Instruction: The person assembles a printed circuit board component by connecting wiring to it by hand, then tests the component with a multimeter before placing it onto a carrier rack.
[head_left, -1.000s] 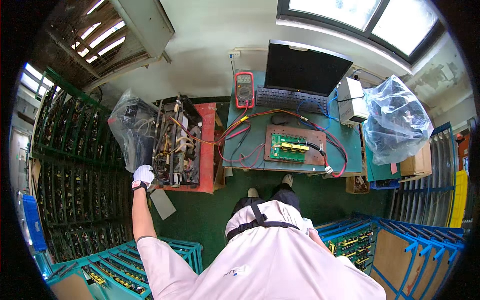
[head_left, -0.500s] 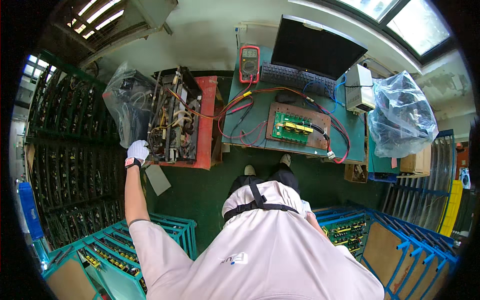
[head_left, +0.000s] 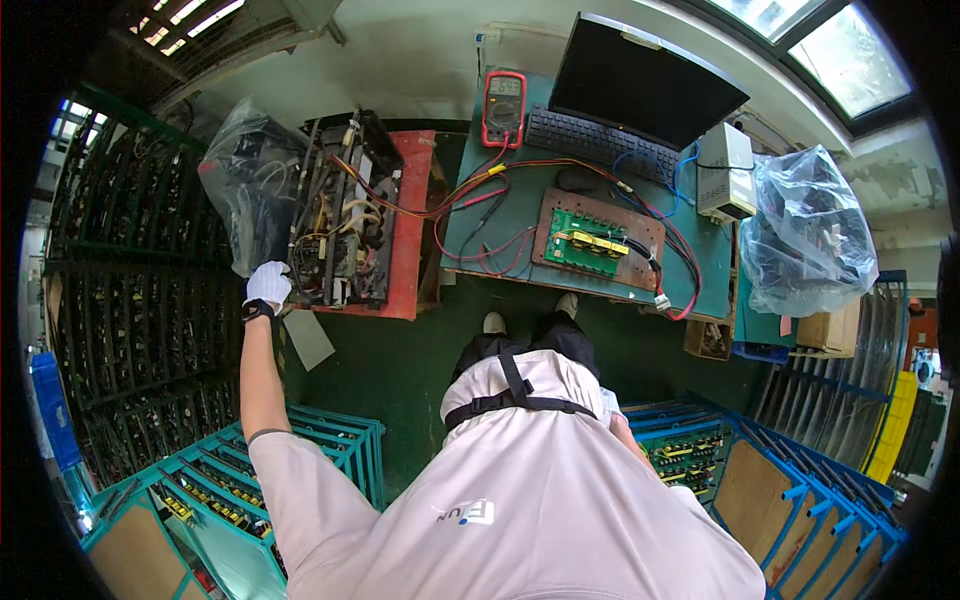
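Observation:
My left hand (head_left: 267, 287), in a white glove with a dark band at the wrist, is at the lower end of a dark unit (head_left: 262, 215) under a clear plastic bag (head_left: 226, 172). Its fingers look curled in; what they grip, if anything, is hidden. Just right of it stands an opened machine (head_left: 345, 235) full of wires and parts, on a red board (head_left: 412, 215). Down by my right hip, my right hand (head_left: 609, 404) shows only as a pale patch beside the forearm; my body hides its fingers.
A green table (head_left: 480, 225) bears a red multimeter (head_left: 503, 108), keyboard (head_left: 590, 145), monitor (head_left: 640, 80) and a green circuit board (head_left: 585, 243) on a brown plate, with cables across it. Racks of boards (head_left: 140, 340) line the left; blue-green carts (head_left: 330, 440) stand beside me.
The whole view has shifted slightly. My left hand stays beside the bagged unit with its fingers curled, and the red lit spot on its wristband now looks dark.

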